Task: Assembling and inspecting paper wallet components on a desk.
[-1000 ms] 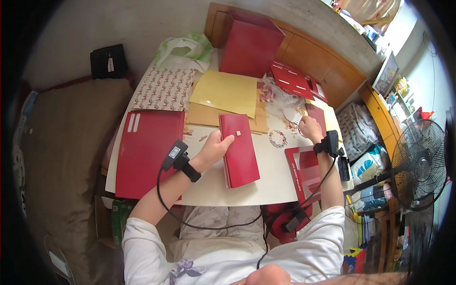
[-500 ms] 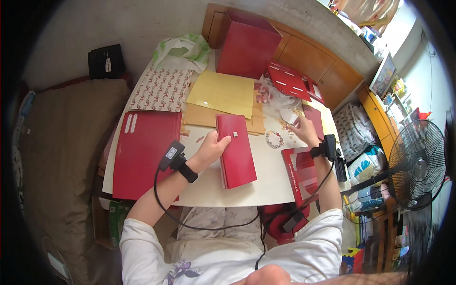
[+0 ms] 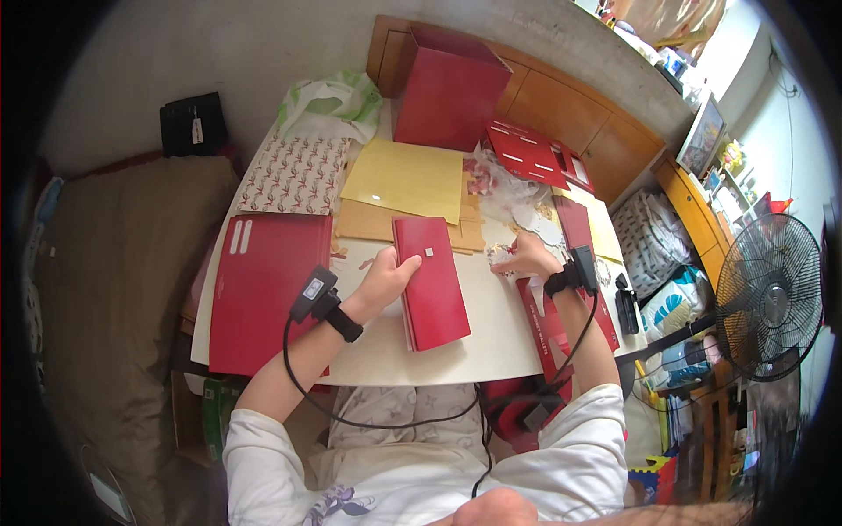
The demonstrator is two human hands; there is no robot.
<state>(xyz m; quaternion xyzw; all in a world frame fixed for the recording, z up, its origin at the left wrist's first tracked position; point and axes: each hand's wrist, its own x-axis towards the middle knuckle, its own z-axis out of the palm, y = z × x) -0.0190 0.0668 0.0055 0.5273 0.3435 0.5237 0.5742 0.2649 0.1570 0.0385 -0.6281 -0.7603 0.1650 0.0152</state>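
Note:
My left hand (image 3: pixel 386 279) is closed round the left edge of a red folded card wallet (image 3: pixel 436 302), thumb on its front. A small pale square (image 3: pixel 429 252) sits near the wallet's top. White page edges show along its left side. Over a small wreath-shaped paper ornament (image 3: pixel 501 255) on the white table (image 3: pixel 500 342) is my right hand (image 3: pixel 531 258), thumb and fingers apart. It partly covers the ornament; whether the fingertips touch it is hard to make out. A red printed packaging piece (image 3: pixel 537 317) lies partly under my right wrist.
Large red folders (image 3: pixel 267 294) and patterned paper (image 3: pixel 294 175) lie on the left. Yellow sheets (image 3: pixel 408 175) rest on brown cardboard behind the wallet. A tall red box (image 3: pixel 449 96), plastic bag (image 3: pixel 324 105) and red die-cut card (image 3: pixel 526 153) fill the back. A black fan (image 3: pixel 772 298) stands right.
My right hand has moved left and nearer, from the small scraps to the wreath ornament. Its fingers have spread from a pinch. My left hand keeps the wallet in nearly the same place.

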